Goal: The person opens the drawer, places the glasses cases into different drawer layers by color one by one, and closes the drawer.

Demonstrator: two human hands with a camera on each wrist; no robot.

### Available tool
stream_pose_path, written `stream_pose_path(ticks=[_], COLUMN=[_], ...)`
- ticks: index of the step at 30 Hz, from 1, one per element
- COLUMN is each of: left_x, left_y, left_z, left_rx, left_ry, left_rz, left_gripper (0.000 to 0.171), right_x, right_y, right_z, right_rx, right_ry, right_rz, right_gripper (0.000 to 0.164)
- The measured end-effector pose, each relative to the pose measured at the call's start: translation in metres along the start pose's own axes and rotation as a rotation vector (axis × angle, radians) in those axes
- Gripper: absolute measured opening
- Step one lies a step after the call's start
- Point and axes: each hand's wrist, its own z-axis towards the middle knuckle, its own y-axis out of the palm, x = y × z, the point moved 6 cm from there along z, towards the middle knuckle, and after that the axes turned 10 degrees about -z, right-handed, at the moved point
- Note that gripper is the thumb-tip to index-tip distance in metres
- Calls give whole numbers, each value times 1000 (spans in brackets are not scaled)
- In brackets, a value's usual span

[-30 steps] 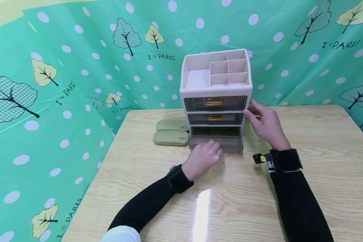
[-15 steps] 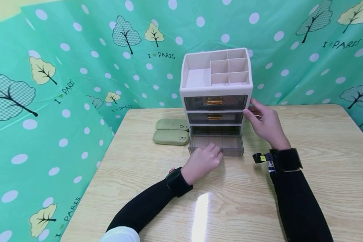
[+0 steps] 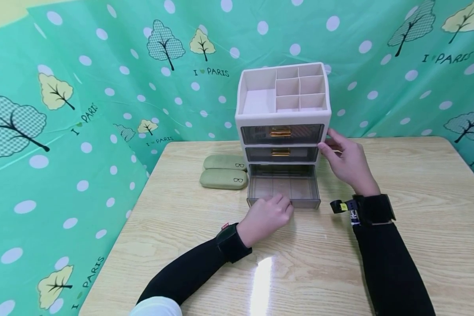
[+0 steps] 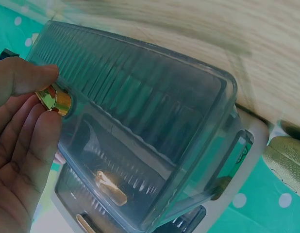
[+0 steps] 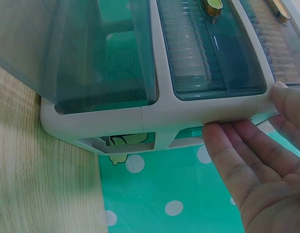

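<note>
A white desk organizer (image 3: 283, 117) with three smoky see-through drawers stands upright on the table. Its bottom drawer (image 3: 305, 188) is pulled well out, and the divided inside shows bare. My left hand (image 3: 266, 216) is at the front of this drawer; in the left wrist view, thumb and fingers pinch its gold handle (image 4: 61, 100). On the organizer's right side, my right hand (image 3: 350, 169) grips the white frame (image 5: 198, 109), thumb on the front edge and fingers against the side wall. The middle drawer (image 3: 260, 154) and top drawer (image 3: 254, 135) are closed.
Two green glasses cases (image 3: 223, 180) lie side by side just left of the organizer, close to the bottom drawer. A green patterned cloth (image 3: 142, 87) hangs behind and to the left of the wooden table (image 3: 426, 210).
The bottom drawer has slid farther out toward me, and the left hand has come back with it on the handle. My right hand stays at the organizer's side.
</note>
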Motion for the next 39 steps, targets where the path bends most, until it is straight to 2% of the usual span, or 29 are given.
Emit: stream_pose_path(ticks=[13,24,27,31,35,39], left_x=[2,1,-2,-7,-13,-21], left_y=[0,-2,-5,-10,-14,-16], left_z=[-1,-1,-2,-5,-8,-12], left_rx=[31,15,43,118,194,231], left_ry=[9,-17,-28,-40,-23,-23], left_rz=[-7,-38,-77,-135,-138,-152], left_gripper=[26,20,20,21,18,17], right_x=[0,0,0,-1,0,0], right_y=[0,0,0,-1,-1,0], right_z=[0,0,0,0,0,0], right_rx=[-2,0,0,-2,-6,-4], right_ry=[3,-3,-1,-1,-1,-5], right_rz=[8,-2,2,5,3,-2], right_gripper=[51,51,50,51,51,51])
